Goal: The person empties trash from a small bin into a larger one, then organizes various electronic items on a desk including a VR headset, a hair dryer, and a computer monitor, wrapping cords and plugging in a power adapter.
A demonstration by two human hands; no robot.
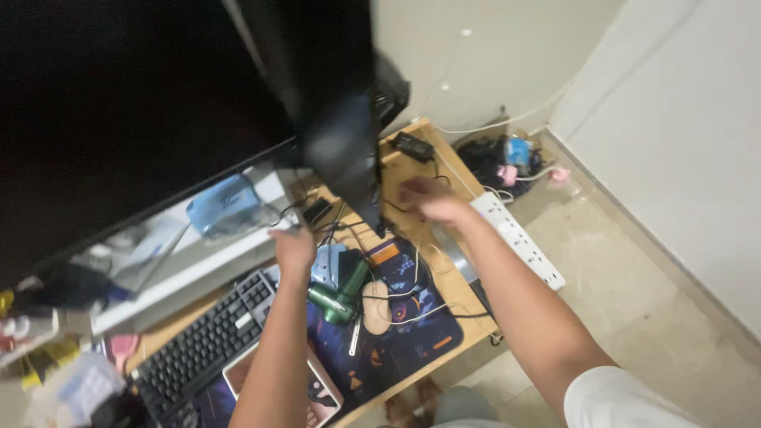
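Both hands at a small dark monitor, part-way through shifting it on the desk.

The monitor (337, 135) stands tilted and blurred at 12 o'clock, beside a big black screen (119, 103) at 10. The left hand (293, 250) sits at its lower edge, fingers curled; whether they grip it I cannot tell. The right hand (432, 202) hangs at 1 o'clock over the wooden desk (412, 170), its fingers blurred, so open or closed is unclear. Next, I judge, needs a firm hold clear of the cables (404, 297).

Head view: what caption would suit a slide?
Both bare hands, left hand and right hand, reach toward a blurred black monitor above a cluttered wooden desk.
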